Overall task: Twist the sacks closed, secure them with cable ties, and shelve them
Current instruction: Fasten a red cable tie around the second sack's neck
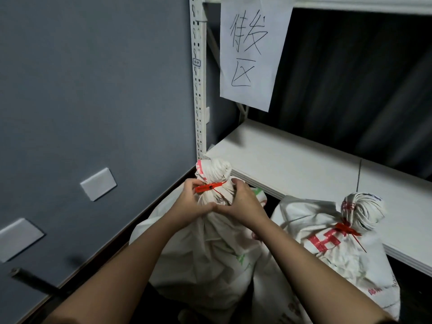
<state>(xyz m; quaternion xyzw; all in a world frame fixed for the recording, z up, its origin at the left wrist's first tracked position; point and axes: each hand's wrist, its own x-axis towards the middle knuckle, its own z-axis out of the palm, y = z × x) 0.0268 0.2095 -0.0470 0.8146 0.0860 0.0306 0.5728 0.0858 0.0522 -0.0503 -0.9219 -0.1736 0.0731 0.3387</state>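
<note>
A white woven sack [205, 253] stands on the floor in front of me, its neck twisted into a knob. A red cable tie [209, 187] circles that neck. My left hand [192, 202] pinches the tie's flat head on the left side of the neck. My right hand [243, 203] grips the neck from the right, fingers curled behind it. A second white sack [339, 249] with red lettering stands to the right, its twisted neck bound by another red tie [346, 230].
A white shelf board [304, 164] lies just behind the sacks, held by a perforated white upright [198, 90]. A paper sign [252, 50] hangs above it. The grey wall [93, 101] with blank cover plates is on the left.
</note>
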